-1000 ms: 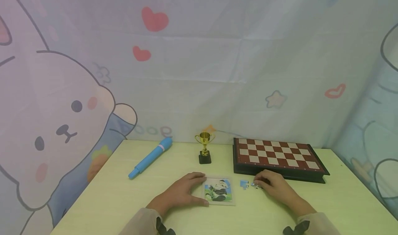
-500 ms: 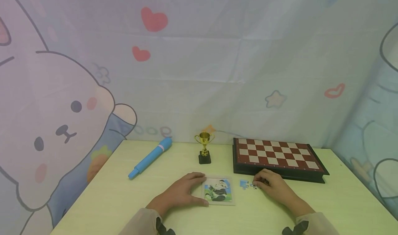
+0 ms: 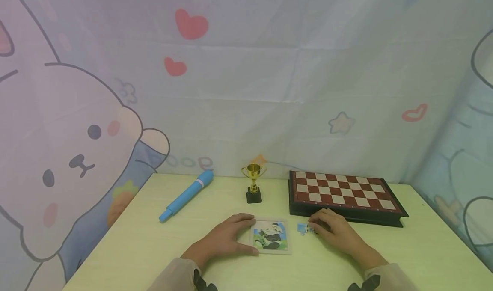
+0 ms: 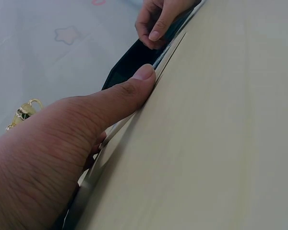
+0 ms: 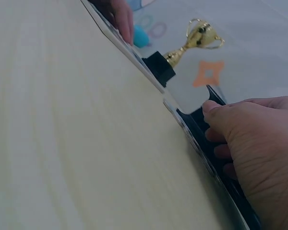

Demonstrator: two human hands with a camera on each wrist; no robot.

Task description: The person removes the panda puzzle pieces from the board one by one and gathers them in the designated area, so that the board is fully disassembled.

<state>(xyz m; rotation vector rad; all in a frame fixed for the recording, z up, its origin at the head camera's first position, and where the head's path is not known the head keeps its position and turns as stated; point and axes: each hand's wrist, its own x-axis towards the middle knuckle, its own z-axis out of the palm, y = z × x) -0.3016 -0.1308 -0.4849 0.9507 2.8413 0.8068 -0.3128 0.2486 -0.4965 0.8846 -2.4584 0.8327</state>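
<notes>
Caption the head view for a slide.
Left hand steadies a panda puzzle tray; right hand touches loose pieces beside a chessboard.

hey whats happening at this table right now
A person is working on a small picture puzzle lying flat on a pale green table. The left hand rests against the puzzle's left edge, steadying it. The right hand has its fingers on loose puzzle pieces just right of the puzzle. Behind them stand a small gold trophy, a closed chessboard and a blue pen, all untouched.
</notes>
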